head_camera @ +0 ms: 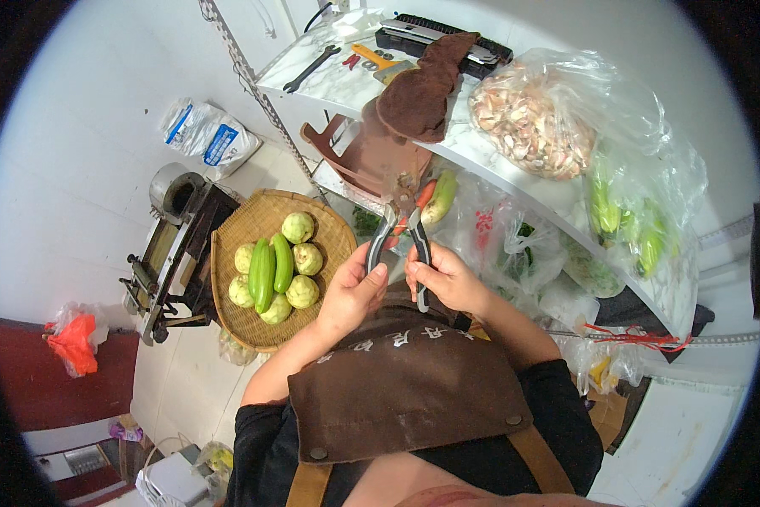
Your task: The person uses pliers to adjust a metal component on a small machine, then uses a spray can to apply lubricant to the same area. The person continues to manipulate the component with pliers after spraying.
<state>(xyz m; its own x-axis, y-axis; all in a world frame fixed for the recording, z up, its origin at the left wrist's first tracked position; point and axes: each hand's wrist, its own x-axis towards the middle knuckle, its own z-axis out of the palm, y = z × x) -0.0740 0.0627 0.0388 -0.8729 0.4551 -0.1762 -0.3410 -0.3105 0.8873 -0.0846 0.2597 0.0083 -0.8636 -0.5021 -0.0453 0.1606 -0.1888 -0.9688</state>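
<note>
A pair of pliers (pixel 422 244) with black-and-grey grips is held before my chest, its handles spread apart. My left hand (pixel 353 288) grips one handle and my right hand (pixel 444 277) grips the other. The pliers' head points away from me and looks rusty, blending into the brown plastic rack behind it. Just beyond the tool lie a pale green gourd-like vegetable (pixel 442 193) and part of a carrot (pixel 427 192). To the left, a woven bamboo tray (pixel 231 237) bears several round, knobbly green fruits (pixel 302 291) and a few long green squashes (pixel 263 272).
A marble-patterned shelf (pixel 329 85) carries an open-end wrench (pixel 312 68), a yellow-handled scraper (pixel 375 57), a brown cloth (pixel 415 101), a black case (pixel 491 54) and a bag of garlic cloves (pixel 532 127). Below it are bagged vegetables (pixel 513 247). A metal-framed machine (pixel 180 247) stands left.
</note>
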